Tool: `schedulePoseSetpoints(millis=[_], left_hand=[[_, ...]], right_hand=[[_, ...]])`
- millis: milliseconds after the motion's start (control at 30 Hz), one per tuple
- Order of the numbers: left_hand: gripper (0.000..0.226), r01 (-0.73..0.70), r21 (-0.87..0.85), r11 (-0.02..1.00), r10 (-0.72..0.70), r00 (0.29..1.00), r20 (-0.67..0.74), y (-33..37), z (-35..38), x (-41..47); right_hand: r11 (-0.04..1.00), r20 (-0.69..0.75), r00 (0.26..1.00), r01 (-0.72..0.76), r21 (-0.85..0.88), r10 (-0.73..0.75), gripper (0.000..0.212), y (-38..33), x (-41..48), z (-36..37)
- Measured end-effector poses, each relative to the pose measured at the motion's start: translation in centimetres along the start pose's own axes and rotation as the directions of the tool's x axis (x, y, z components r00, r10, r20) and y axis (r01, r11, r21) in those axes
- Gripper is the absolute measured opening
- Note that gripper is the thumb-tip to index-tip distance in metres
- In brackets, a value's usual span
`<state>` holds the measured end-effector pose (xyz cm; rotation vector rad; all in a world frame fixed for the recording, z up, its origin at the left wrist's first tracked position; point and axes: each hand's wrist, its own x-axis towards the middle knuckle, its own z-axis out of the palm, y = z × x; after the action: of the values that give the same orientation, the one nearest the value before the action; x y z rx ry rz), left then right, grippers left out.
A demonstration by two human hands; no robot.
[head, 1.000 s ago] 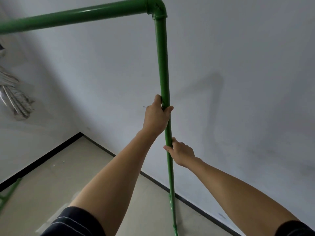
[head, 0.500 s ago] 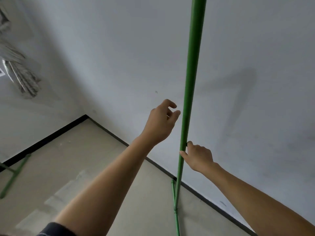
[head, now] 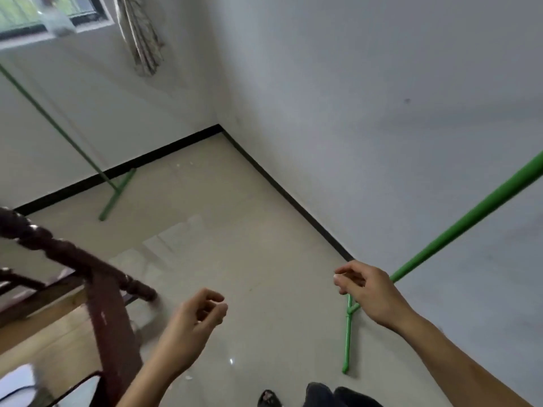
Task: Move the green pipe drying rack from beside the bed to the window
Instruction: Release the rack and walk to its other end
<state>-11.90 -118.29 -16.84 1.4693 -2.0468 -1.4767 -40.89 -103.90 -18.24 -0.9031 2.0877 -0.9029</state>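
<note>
Green pipe drying rack [head: 467, 221] standing in the room's corner, both hands off it.

Head view: its near foot rests along the right wall's skirting, its far foot [head: 116, 195] under the window [head: 44, 16]. Left hand [head: 194, 321] and right hand [head: 370, 289] hang loosely curled, holding nothing; a dark wooden bed frame [head: 100, 289] stands left.

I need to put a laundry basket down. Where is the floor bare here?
Bare floor runs from the corner between the rack's two green feet. It is crowded at the wooden bed frame, lower left.
</note>
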Motion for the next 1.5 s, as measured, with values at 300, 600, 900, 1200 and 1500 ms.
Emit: schedulePoseSetpoints(millis=[300, 600, 900, 1200, 1500], left_hand=[[0.005, 0.316, -0.344, 0.884, -0.411, 0.876, -0.252, -10.6, -9.9, 0.3], [0.006, 0.222, -0.485, 0.846, -0.468, 0.745, -0.476, -8.4, -20.4, 12.5], [0.007, 0.102, -0.579, 0.809, -0.485, 0.673, -0.558, -7.2, -30.2, 24.8], [0.006, 0.060, -0.623, 0.780, -0.527, 0.600, -0.601, -11.5, -44.2, 37.4], [0.008, -0.014, -0.635, 0.772, -0.530, 0.538, -0.656, -13.1, -57.9, 46.9]], right_hand=[[1.000, 0.169, 0.986, -0.006, -0.027, 0.011, 0.006, -5.9, 9.0, 7.9], [0.998, 0.271, 0.961, 0.054, 0.021, -0.058, 0.006, -16.3, 27.5, 13.4], [0.982, 0.386, 0.904, 0.184, 0.038, -0.184, 0.007, -31.7, 44.6, 21.0], [0.976, 0.405, 0.889, 0.209, 0.059, -0.215, 0.009, -43.4, 56.1, 33.4], [0.967, 0.461, 0.851, 0.245, 0.075, -0.251, 0.010, -55.5, 66.8, 44.1]])
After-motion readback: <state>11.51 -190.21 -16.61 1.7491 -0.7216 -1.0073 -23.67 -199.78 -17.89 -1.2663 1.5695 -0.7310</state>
